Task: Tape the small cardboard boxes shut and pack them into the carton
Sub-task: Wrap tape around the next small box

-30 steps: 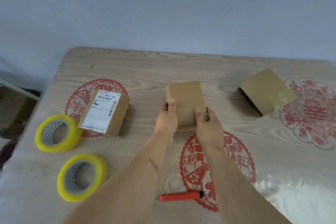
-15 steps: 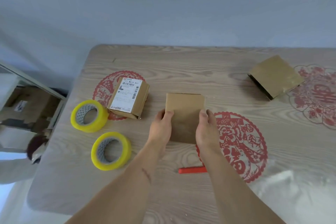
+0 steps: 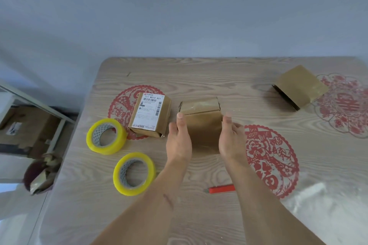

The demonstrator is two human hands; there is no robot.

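Currently both hands bracket the plain box (image 3: 201, 123), which stands on the desk (image 3: 219, 77) with its flap seam up. Left hand (image 3: 179, 141) lies flat against the box's left wall, right hand (image 3: 232, 139) against its right wall. Fingers (image 3: 180, 120) look straight and close together, pressing the sides rather than curling round anything. Whether the right palm fully touches I cannot tell. Likely reason: squaring the box and keeping it steady so the top flaps sit closed for taping. The top shows some glossy film; can't tell if that tape closes the seam.

Everything else, relative to that box:
- labelled box (image 3: 150, 114) just beside it on the left, label up
- two yellow tape rolls, far roll (image 3: 106, 136) and near roll (image 3: 134, 173), left and nearer the person, lying flat within left-hand reach
- red cutter (image 3: 221, 189) nearer the person, slightly right
- third box (image 3: 298, 86) well apart, far right, one end seemingly open
- red paper-cut decal (image 3: 272, 157) just right

No carton identifiable on the desk. Brown cardboard (image 3: 29, 125) sits off the desk's left edge, unclear what it is.

Judgement: taping stage, packing not started. Next move probably needs one hand freed for a roll.
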